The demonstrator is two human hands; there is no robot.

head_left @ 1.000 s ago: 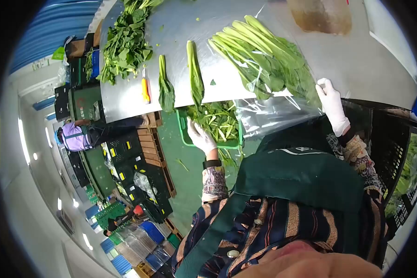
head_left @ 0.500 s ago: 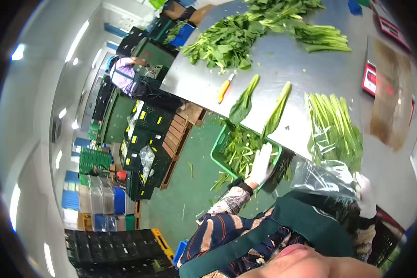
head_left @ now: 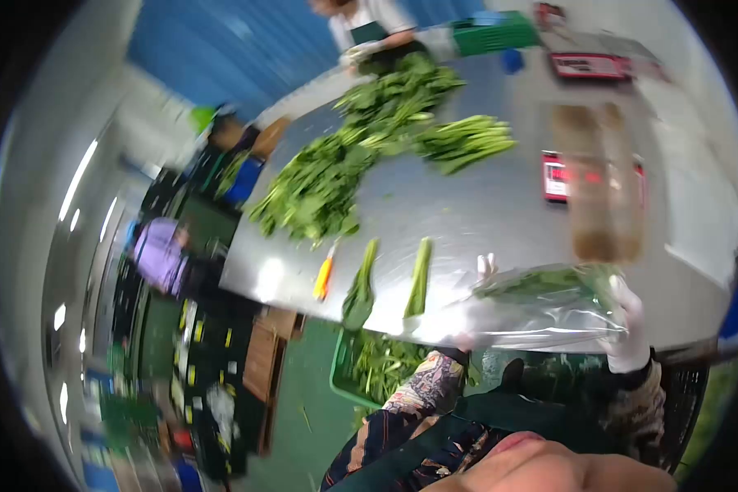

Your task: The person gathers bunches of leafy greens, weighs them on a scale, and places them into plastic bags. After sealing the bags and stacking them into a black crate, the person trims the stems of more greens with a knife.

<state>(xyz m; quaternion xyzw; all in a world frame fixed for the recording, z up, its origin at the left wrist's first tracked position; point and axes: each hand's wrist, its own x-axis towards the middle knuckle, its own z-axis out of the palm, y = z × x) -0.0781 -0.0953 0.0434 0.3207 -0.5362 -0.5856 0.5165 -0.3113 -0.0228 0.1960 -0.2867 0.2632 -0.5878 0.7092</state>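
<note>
My left hand (head_left: 485, 267), white-gloved, is at the left end of a clear plastic bag (head_left: 541, 321); its fingertips show above the bag, closed together, and the plastic partly covers the rest. At the bag's right end my right hand (head_left: 628, 328), also gloved, is closed on the plastic. Leafy greens (head_left: 549, 283) lie in or behind the bag; the glare does not let me tell which. Left of the bag, two single stalks (head_left: 361, 295) (head_left: 419, 283) rest near the table edge, beside a yellow-orange knife (head_left: 325, 275).
The metal table (head_left: 467, 197) also bears a heap of greens (head_left: 316, 184), a bunch of stalks (head_left: 467, 141) and red-framed scales (head_left: 555, 176). A green crate (head_left: 346, 369) with leaves stands below its edge. One person (head_left: 373, 29) is across the table, another (head_left: 162, 254) further left.
The view has swung, showing more of the table's far side. My left hand has gone from above the crate to the bag, which is now stretched sideways over the greens.
</note>
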